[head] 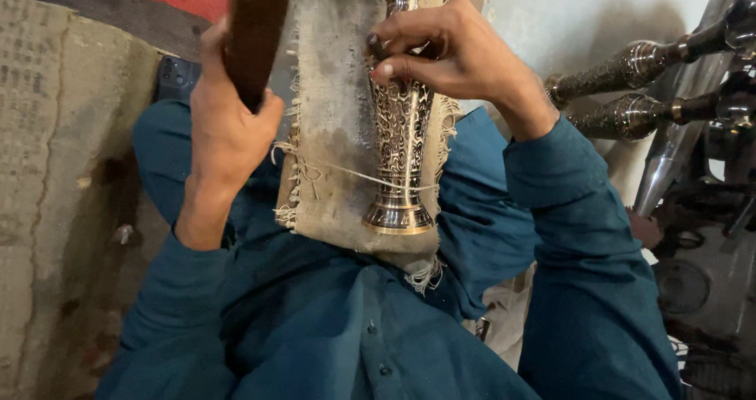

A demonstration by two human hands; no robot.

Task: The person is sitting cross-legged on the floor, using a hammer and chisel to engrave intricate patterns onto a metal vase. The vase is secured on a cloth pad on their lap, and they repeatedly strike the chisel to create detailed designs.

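engraved metal vase held on a padded block, dark tool raised beside it

the right hand (449,53) wraps closed around the upper neck of the ornate vase (400,132), which lies lengthwise on a burlap-covered rest (331,93) over the lap, its foot nearest the body. the left hand (224,124) grips shut on a dark flat tool (256,30), left of the vase and not touching it. to work well, i judge the neck hold should stay firm so the piece cannot roll, and the tool should meet the pattern squarely. more engraved stems (630,65) lie to the right.
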